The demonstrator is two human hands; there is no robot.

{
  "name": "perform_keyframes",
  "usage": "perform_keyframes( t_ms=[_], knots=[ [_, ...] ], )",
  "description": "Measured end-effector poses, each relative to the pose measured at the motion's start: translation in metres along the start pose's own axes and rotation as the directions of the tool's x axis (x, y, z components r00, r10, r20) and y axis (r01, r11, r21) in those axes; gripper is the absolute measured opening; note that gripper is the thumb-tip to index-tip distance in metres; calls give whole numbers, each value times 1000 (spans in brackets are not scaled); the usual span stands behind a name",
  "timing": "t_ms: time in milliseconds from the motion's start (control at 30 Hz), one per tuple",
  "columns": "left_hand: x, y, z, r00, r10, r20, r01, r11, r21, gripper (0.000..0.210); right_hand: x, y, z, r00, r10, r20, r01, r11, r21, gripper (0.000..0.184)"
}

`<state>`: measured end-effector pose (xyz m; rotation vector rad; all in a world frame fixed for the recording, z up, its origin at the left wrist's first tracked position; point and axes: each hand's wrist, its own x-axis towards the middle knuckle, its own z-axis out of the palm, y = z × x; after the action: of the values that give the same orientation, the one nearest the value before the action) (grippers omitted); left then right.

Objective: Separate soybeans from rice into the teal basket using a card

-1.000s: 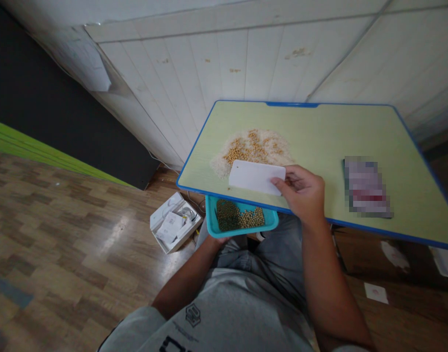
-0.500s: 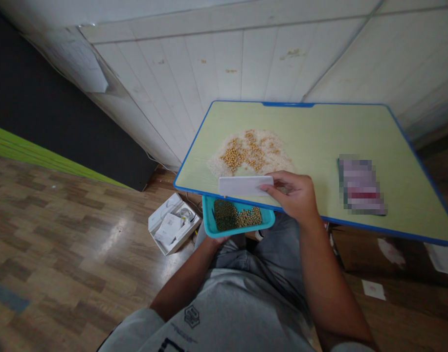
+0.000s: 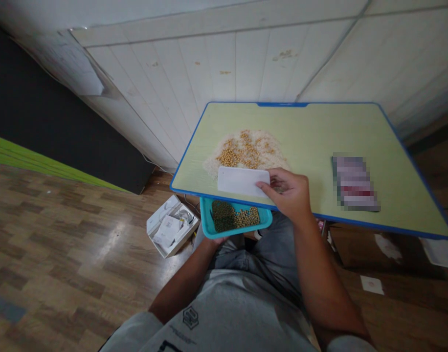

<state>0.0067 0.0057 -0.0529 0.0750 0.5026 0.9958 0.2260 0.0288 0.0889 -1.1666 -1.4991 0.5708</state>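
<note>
My right hand (image 3: 290, 191) pinches the right end of a flat white rectangular card or plate (image 3: 242, 181), held at the near edge of the yellow-green table (image 3: 315, 134). Just beyond it lies a spread of white rice (image 3: 212, 164) with yellow soybeans (image 3: 229, 155) on and among it. Below the table's near edge, my left hand (image 3: 219, 240) supports a turquoise tray (image 3: 263, 227) from underneath; most of its fingers are hidden. Inside the tray, small green beans (image 3: 223, 216) fill the left part and soybeans (image 3: 249, 217) the right.
A pixelated packet (image 3: 356, 183) lies on the table's right side. On the wooden floor at left sits an open white box (image 3: 172, 226) with papers and a cable. A panelled white wall (image 3: 209, 73) stands behind the table. A brown carton (image 3: 359, 247) is under it at right.
The white piece in my right hand has moved slightly away from the table's near edge and tilted, showing more of its face. The tray stays below the edge. The whole view has shifted a little.
</note>
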Motion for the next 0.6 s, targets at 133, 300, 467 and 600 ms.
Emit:
perform_keyframes(
  t_ms=[133, 300, 467, 600],
  knots=[
    [1, -1, 0, 999, -33, 7, 33, 999, 27, 55, -2, -2, 1, 999, -29, 16, 29, 999, -24, 12],
    [1, -2, 6, 999, -41, 21, 40, 998, 54, 57, -4, 0, 1, 999, -35, 17, 35, 999, -21, 13],
    [-3, -1, 22, 996, -39, 83, 35, 998, 46, 55, -4, 3, 1, 1000, -1, -3, 1, 1000, -17, 16],
    [-3, -1, 23, 993, -23, 119, 22, 1000, 17, 50, -3, 3, 2, 999, 5, -38, -6, 1000, -25, 15]
  ],
)
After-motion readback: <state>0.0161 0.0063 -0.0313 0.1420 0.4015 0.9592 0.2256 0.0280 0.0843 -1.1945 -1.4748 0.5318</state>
